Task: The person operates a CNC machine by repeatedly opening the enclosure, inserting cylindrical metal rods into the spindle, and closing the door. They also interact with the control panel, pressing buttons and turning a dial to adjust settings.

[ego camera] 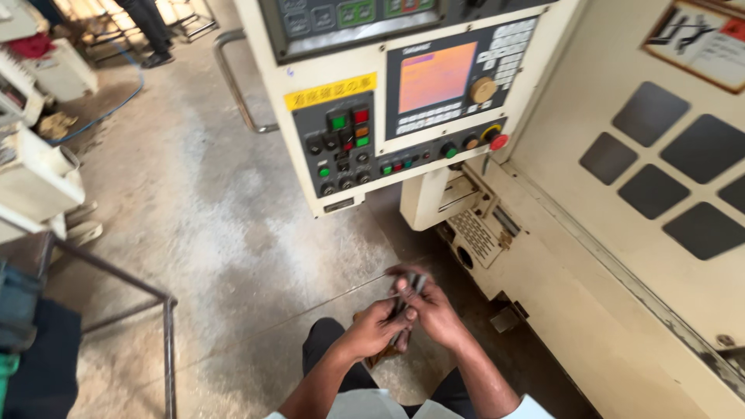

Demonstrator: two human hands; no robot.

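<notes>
**Ana:** What do you see from the head camera?

**Ben:** Two hands, low in the middle, at about 6 o'clock. The left hand [375, 330] and the right hand [431, 310] are pressed close together.

**Ana:** Are they holding something?

**Ben:** Yes. Both are curled shut around a small bunch of thin dark metal pieces [411, 285]. The ends poke up past the fingers, toward 12 o'clock. They are too small and blurry for me to say just what they are.

**Ana:** What is around the hands?

**Ben:** Up at 12 o'clock is a big cream machine with a control panel [341, 143] full of red, green and black buttons. Beside it, toward 1 o'clock, is a glowing orange screen [436, 76]. A red knob [499, 142] sits under the screen. At 3 o'clock is the machine's door [621, 256] with dark square windows.

**Ana:** And below?

**Ben:** A dusty grey floor [209, 233]. At 8 o'clock stands a metal frame [167, 326].

**Ana:** How far along is the work?

**Ben:** I think the pieces are only being sorted in the hands. None is in the machine, and no button is touched. So most of it looks left to do.
</notes>
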